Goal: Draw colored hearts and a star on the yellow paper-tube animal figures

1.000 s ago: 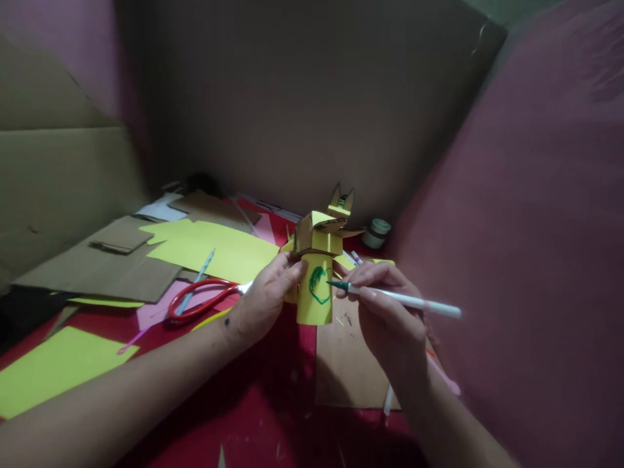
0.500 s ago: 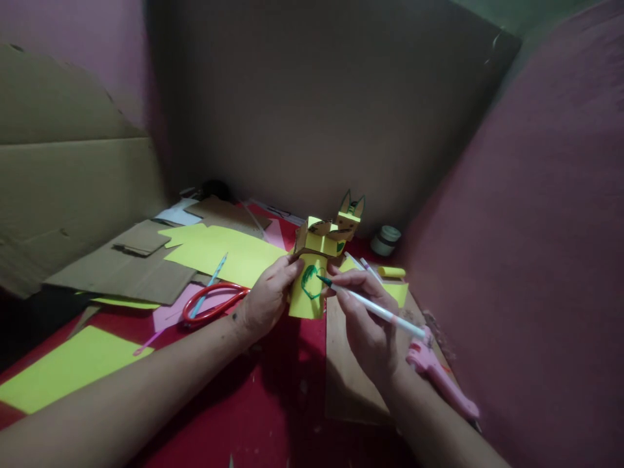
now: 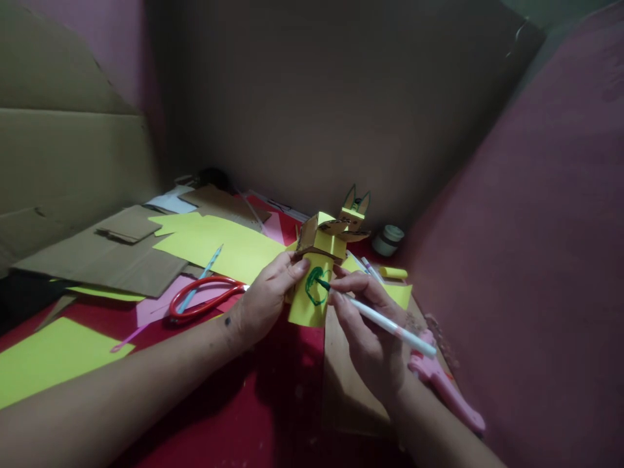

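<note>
A small cardboard and yellow paper figure (image 3: 307, 307) is gripped at its left side by my left hand (image 3: 266, 296), thumb in front. Its lower part is a curved yellow piece bearing a green heart-like outline (image 3: 312, 296), partly coloured in on the left. Above that sits a boxy part with cardboard flaps (image 3: 312, 237). My right hand (image 3: 370, 325) pinches a white marker (image 3: 390, 318), its green tip touching or very near the outline. Behind stands another figure (image 3: 353, 213) with pointed ears edged in green.
Red-handled scissors (image 3: 209, 298), a blue pencil (image 3: 212, 260), yellow paper (image 3: 234, 250) and cardboard pieces (image 3: 97, 253) lie left on the red surface (image 3: 234, 403). At right are a pink glue gun (image 3: 451, 393), a board (image 3: 351, 403), and a small jar (image 3: 389, 240) near the wall.
More green colouring shows on the left of the outline. The marker tip has moved slightly. The whole view has shifted a little; both hands keep their holds.
</note>
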### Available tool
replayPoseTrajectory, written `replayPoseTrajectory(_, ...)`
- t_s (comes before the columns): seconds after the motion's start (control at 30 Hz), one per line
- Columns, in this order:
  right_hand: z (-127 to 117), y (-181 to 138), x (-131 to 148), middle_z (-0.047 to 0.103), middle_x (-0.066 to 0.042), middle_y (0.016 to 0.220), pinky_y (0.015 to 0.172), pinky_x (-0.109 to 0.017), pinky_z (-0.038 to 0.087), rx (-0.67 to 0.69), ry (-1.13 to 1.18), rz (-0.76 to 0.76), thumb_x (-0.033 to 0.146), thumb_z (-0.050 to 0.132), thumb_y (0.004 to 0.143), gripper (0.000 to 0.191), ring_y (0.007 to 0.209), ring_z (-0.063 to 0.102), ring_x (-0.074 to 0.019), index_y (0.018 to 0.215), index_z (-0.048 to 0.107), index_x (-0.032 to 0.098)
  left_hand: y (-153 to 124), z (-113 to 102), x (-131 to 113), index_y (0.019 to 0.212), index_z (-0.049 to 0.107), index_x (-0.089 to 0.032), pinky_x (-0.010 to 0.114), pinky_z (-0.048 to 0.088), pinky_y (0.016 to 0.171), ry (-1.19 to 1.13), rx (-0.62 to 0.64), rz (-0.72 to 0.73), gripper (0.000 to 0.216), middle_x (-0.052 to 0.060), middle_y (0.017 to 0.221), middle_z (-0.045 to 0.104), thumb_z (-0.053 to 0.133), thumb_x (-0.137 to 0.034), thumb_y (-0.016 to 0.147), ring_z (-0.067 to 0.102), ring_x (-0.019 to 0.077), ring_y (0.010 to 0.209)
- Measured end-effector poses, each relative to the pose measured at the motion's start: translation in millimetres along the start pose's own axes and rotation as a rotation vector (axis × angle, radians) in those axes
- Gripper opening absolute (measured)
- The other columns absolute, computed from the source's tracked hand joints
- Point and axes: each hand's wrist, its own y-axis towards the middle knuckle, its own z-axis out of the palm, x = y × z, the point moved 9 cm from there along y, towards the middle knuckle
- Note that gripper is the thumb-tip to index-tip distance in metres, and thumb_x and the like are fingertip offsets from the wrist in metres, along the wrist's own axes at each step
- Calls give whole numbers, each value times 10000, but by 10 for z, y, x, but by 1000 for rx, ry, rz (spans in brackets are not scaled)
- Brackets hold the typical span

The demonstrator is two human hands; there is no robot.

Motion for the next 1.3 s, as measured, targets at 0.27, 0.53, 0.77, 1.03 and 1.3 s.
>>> replayPoseTrajectory(0.27, 21, -4, 30, 700, 7, 839, 725, -294, 518, 40, -32, -27, 162, 628, 892, 94, 754, 655, -142, 894, 682, 239, -19, 6, 61, 1195, 687, -161, 328, 542, 892, -41, 8, -18, 335, 108, 1141, 767, 625, -383, 951, 702, 256, 1049)
replayPoseTrajectory(0.53, 11, -6, 36, 688, 10, 837, 805, -312, 507, 55, -34, -29, 150, 620, 867, 109, 849, 661, -165, 863, 674, 245, -18, 11, 92, 1147, 687, -163, 302, 546, 856, -79, 14, -20, 296, 92, 1114, 774, 633, -386, 959, 702, 237, 1033)
replayPoseTrajectory(0.77, -8, -9, -24, 660, 5, 819, 684, -299, 482, 51, 8, 14, 161, 624, 855, 95, 736, 601, -151, 864, 671, 243, -17, 25, 83, 1133, 708, -183, 319, 540, 847, -94, 25, -8, 287, 81, 1093, 780, 643, -396, 952, 709, 241, 998)
replayPoseTrajectory(1.03, -28, -33, -44, 684, 1, 845, 650, -287, 479, 16, -45, 46, 223, 647, 889, 39, 726, 614, -152, 903, 676, 246, -37, 62, 111, 1266, 654, -181, 336, 549, 893, -162, 39, -55, 367, 100, 1197, 763, 639, -380, 958, 712, 260, 1068)
replayPoseTrajectory(1.3, 37, -9, 67, 632, 31, 788, 731, -289, 476, 87, -9, -41, 141, 610, 894, 129, 721, 590, -130, 892, 670, 255, -38, 78, 119, 1290, 621, -182, 313, 550, 882, -202, 47, -69, 371, 103, 1281, 731, 638, -350, 960, 701, 256, 1120)
